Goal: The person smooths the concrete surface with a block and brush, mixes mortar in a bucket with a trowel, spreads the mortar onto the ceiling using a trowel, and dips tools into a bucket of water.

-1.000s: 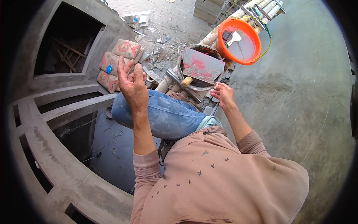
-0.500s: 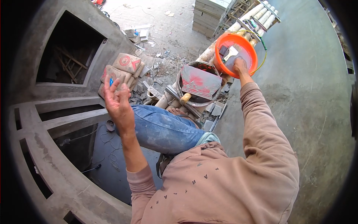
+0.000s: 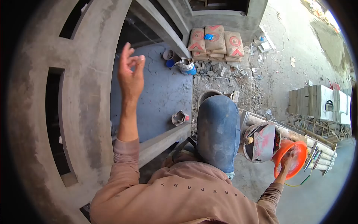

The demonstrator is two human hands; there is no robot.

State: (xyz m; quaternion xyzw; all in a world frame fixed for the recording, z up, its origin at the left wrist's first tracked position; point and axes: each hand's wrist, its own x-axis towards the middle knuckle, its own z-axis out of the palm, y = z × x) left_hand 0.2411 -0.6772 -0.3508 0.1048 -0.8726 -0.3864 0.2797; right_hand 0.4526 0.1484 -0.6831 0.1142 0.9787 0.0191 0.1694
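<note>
My left hand [image 3: 131,76] is raised in the air beside the grey concrete wall, holding nothing, its fingers loosely curved and apart. At lower right, my right hand [image 3: 286,161] reaches inside an orange bucket [image 3: 278,158] containing cloudy liquid. The fingers of that hand are dipped and blurred, so what they hold, if anything, is hidden. Right beside the orange bucket stands a dark bucket [image 3: 246,153], with a flat, red-stained trowel or float [image 3: 265,142] laid across its top; a short wooden handle [image 3: 248,140] shows at its left.
A scaffold of pale poles [image 3: 324,160] supports the buckets. Cement bags [image 3: 234,44] are stacked by the wall, with rubble [image 3: 214,70] below them. Grey blocks [image 3: 313,99] stand at right. Small pails [image 3: 186,66] sit on the lower floor, left of my bent knee [image 3: 218,130].
The view has swung left, so the buckets now appear lower right. My left hand stays raised; my right hand stays in the orange bucket. The brush seen there earlier cannot be made out now.
</note>
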